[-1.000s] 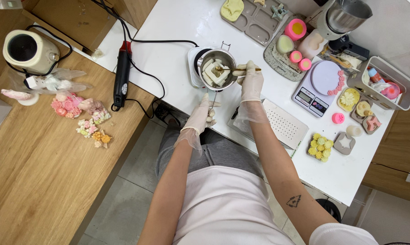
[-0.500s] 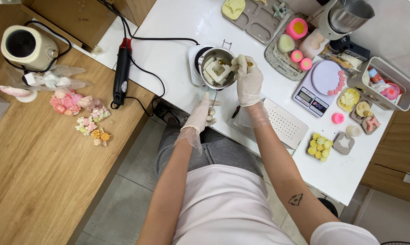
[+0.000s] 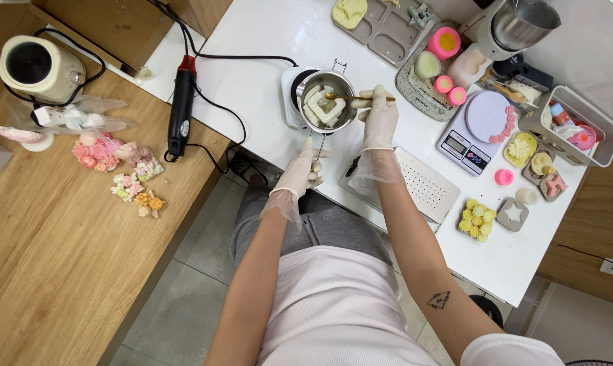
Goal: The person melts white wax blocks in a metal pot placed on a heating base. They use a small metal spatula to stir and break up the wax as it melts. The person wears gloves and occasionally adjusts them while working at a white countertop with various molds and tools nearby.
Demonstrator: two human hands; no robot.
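White tabletop (image 3: pixel 266 74): long white surface, runs diagonally from top centre to lower right; carries nearly everything here
Wooden tabletop (image 3: pixel 49 257): fills the left side; bears a cream cylindrical appliance (image 3: pixel 41 68) at top left and clusters of small pink, white and orange moulded pieces (image 3: pixel 120 169)
Heat gun (image 3: pixel 181 108): black body, red end, lies across the seam between the two tabletops, its black cord looping away over the white one
Perforated white tray (image 3: pixel 425 186): lies flat near the front edge, just right of the right forearm
Digital scale (image 3: pixel 476 125): lilac round platform, small pink pieces along its rim
Grey mould tray (image 3: pixel 381 27): top centre, a pale yellow-green piece in one cavity
Metal pot (image 3: pixel 327 102): sits on a small white hot plate (image 3: pixel 291 95) near the tabletop's front edge; holds pale white chunks
Left hand (image 3: pixel 301 173): clear glove; fingers clenched round the pot's handle, which sticks out toward the person
Right hand (image 3: pixel 379 122): clear glove; fingers grasping a wooden spoon (image 3: pixel 350 99) by the handle, at the pot's right rim
Wooden spoon: lies level, its bowl inside the pot among the chunks
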